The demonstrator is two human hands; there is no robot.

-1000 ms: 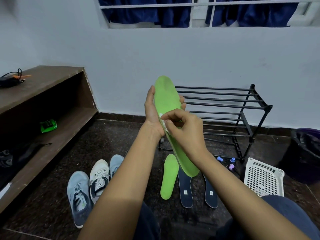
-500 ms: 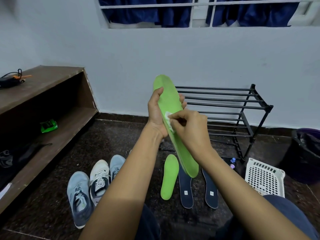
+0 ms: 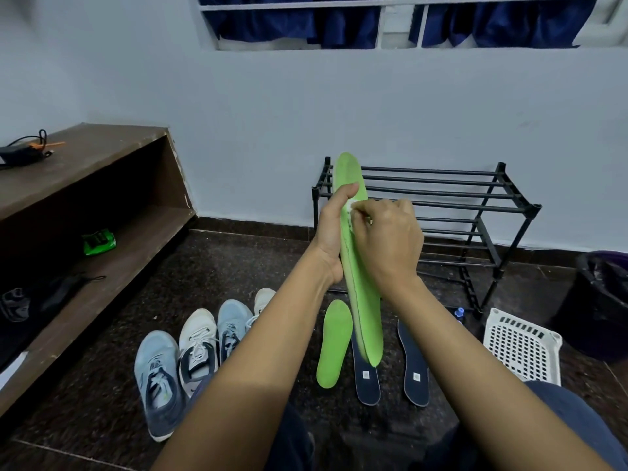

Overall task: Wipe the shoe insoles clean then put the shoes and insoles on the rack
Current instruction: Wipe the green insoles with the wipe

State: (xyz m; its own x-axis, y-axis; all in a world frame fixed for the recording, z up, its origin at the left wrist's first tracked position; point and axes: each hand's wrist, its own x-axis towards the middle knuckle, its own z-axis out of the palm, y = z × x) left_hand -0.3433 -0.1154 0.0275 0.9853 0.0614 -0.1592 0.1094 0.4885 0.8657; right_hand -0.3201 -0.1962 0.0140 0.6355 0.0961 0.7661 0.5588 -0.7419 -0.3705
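Wiping is the step in hand: you hold the green insole [image 3: 362, 300] upright before the rack [image 3: 475, 202], your left hand [image 3: 331, 232] gripping its middle. The fingers [image 3: 373, 212] of your right hand [image 3: 390, 243] pinch a white wipe [image 3: 350, 206] against its upper part. Its mate [image 3: 334, 345], two dark insoles [image 3: 414, 368] and the shoes [image 3: 159, 382] lie on the floor [image 3: 238, 266], not yet racked. Next, I judge, you need a firm stroke down its length.

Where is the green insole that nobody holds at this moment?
In the head view the loose green insole lies on the floor, low centre, between the row of shoes at left and a navy insole at right.
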